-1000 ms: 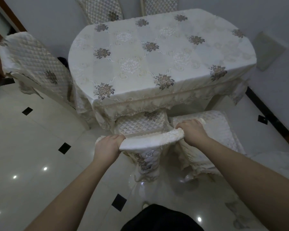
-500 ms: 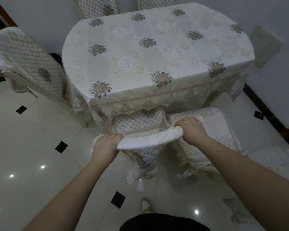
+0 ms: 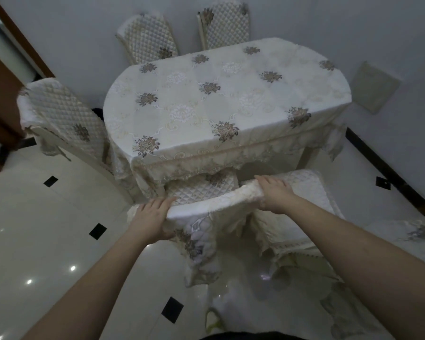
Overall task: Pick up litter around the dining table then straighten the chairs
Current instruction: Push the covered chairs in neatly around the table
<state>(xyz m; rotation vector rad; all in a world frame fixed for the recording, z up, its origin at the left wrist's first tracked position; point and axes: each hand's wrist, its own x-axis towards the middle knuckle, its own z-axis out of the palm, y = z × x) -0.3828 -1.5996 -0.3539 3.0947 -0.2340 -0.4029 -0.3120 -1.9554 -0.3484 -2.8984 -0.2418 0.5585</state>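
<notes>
I stand behind a dining chair [image 3: 206,204] with a quilted cream cover. Its seat is tucked under the near edge of the dining table [image 3: 231,106], which wears a cream floral tablecloth. My left hand [image 3: 152,217] lies over the left end of the chair's top rail, fingers stretched over it and thumb behind. My right hand [image 3: 275,192] holds the right end of the same rail. No litter shows on the floor around the table.
A second covered chair [image 3: 304,192] stands close on the right, touching the one I hold. Another chair [image 3: 64,119] sits at the table's left end, and two more [image 3: 147,38] [image 3: 226,23] stand against the far wall. A brown door [image 3: 0,106] is at far left.
The view has risen and pulled back, showing the two far chairs. My fingers have flattened along the top rail, where before they were curled tightly around it.
</notes>
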